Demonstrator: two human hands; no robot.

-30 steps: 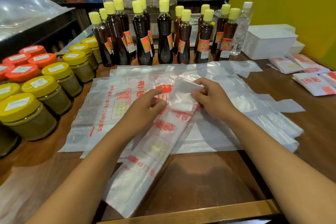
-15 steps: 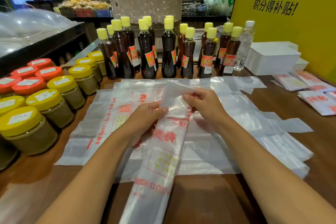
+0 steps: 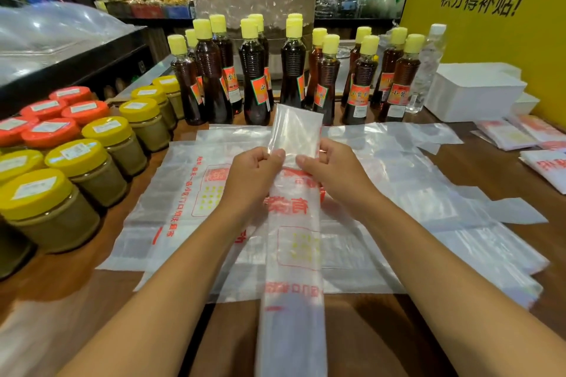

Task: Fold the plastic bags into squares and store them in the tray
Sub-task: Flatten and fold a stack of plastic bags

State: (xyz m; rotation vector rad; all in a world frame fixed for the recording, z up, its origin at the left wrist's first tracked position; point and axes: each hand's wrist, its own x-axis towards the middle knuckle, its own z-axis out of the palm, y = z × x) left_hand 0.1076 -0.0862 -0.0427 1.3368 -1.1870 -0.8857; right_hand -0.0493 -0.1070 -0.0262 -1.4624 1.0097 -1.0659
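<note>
Head view only. Left hand (image 3: 254, 174) and right hand (image 3: 330, 174) each pinch one long edge of the folded strip (image 3: 292, 242), a plastic bag already narrowed lengthwise into a band. Thumbs sit on top and the other fingers curl under, so both hands are grasping the strip, neither released.

The grip is near the far end. The short stretch beyond the hands stands up off the table (image 3: 70, 294), probably so it can be turned over toward the person as the first square fold. The rest of the strip trails down toward the camera, over the table's near edge.

Pinching both edges at the same level likely keeps the crease square to the strip's length.

The strip lies over the stack of flat bags (image 3: 398, 208), spread open on the table; that looks like the remaining supply, kept directly under the work.

Folded squares (image 3: 517, 133) lie at far right on the table, just in front of the white tray (image 3: 473, 95). Can't tell whether any are inside the tray.

Oil bottles (image 3: 254, 70) stand behind the stack and jars (image 3: 52, 199) to the left, both close to the bags, so the free end needs care.
</note>
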